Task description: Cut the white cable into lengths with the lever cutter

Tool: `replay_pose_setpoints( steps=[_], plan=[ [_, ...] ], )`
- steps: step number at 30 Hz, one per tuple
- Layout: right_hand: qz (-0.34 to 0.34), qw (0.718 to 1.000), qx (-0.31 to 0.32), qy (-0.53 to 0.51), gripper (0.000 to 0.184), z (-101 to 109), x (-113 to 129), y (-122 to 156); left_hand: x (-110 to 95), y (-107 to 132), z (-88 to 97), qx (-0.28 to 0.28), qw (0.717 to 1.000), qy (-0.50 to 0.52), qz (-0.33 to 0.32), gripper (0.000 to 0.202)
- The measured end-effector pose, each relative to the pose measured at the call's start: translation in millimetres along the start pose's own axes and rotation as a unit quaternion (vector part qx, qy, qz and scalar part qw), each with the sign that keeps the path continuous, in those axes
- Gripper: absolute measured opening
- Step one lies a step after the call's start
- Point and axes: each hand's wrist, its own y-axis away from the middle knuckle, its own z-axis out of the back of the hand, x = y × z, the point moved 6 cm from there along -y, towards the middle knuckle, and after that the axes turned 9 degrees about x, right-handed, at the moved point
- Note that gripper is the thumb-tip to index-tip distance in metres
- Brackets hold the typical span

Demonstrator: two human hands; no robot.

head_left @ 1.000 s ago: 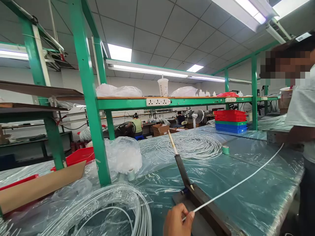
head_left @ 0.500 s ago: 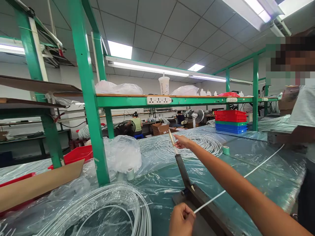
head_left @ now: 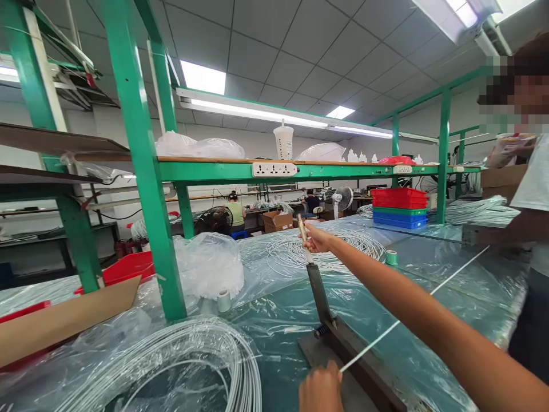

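Note:
My right hand [head_left: 316, 237], arm stretched out, has its fingers wrapped round the pale upper grip of a lever handle [head_left: 316, 289]. That lever stands raised from a dark metal bench cutter [head_left: 364, 366] on the table. Low in the picture, my left hand [head_left: 321, 390] is closed on a thin white cable [head_left: 386, 332]. The cable runs from the left hand over the cutter, behind my right forearm, and up to the right. Part of the left hand's fingers is hidden from me.
Coiled white cable [head_left: 246, 366] lies at the lower left, another coil [head_left: 364, 247] behind the lever. A green post [head_left: 148, 171] and a clear plastic bag [head_left: 210, 266] stand left. Stacked red and blue trays [head_left: 398, 209] sit farther back. A person [head_left: 532, 183] stands at the right.
My right hand's fingers have closed more fully round the lever handle. My left hand has turned knuckles-up on the cable. The view has shifted slightly, and the person at the right has moved a little.

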Motion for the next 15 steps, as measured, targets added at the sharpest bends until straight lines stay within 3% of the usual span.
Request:
replay_pose_setpoints(
  steps=[2, 4, 6, 8, 12, 15],
  plan=[
    [0.005, 1.000, 0.022, 0.002, 0.058, 5.4, 5.9, 20.0, 1.4, -6.4, -6.8, 0.006, 0.986, 0.161, -0.034, 0.017],
    [0.005, 0.999, 0.041, 0.003, 0.058, 11.5, 10.0, 44.1, 7.3, -13.9, -19.0, 0.039, 0.932, 0.359, -0.022, 0.016],
    [0.003, 0.999, 0.054, 0.002, 0.056, 17.5, 11.1, 71.5, 11.5, -19.3, -32.1, 0.073, 0.878, 0.473, 0.018, 0.024],
    [-0.001, 0.998, 0.058, 0.000, 0.052, 22.3, 7.7, 101.0, 12.9, -21.6, -37.6, 0.073, 0.862, 0.500, 0.040, 0.034],
    [-0.013, 0.997, 0.077, 0.009, 0.037, 21.7, -12.8, 160.0, 11.3, -19.3, -26.9, -0.035, 0.853, 0.521, -0.001, 0.045],
    [-0.008, 0.996, 0.083, 0.013, 0.023, 18.7, -33.5, 196.6, 9.4, -14.8, -22.7, -0.057, 0.851, 0.523, -0.010, 0.044]
  ],
)
